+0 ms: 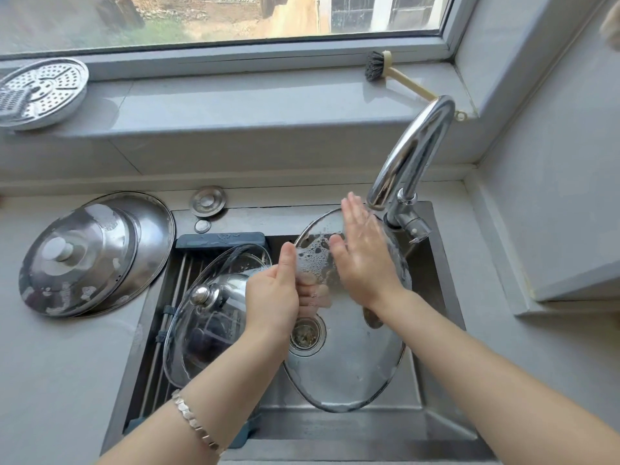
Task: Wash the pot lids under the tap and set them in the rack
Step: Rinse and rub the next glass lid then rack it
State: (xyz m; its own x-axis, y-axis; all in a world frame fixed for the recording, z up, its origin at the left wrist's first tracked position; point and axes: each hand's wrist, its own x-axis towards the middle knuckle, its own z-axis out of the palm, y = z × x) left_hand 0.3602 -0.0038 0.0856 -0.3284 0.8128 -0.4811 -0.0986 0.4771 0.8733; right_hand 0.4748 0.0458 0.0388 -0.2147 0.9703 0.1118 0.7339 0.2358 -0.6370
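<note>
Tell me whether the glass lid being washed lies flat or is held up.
Held up, tilted. The left hand grips the rim of the glass lid, the right hand presses flat on its soapy face.

Soapy glass lid (345, 367) over sink (339, 429), left hand (272, 297) round rim, right hand (363, 260) flat on it.

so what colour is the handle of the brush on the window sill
The brush handle is cream, its bristles dark grey; head view shows it.
</note>
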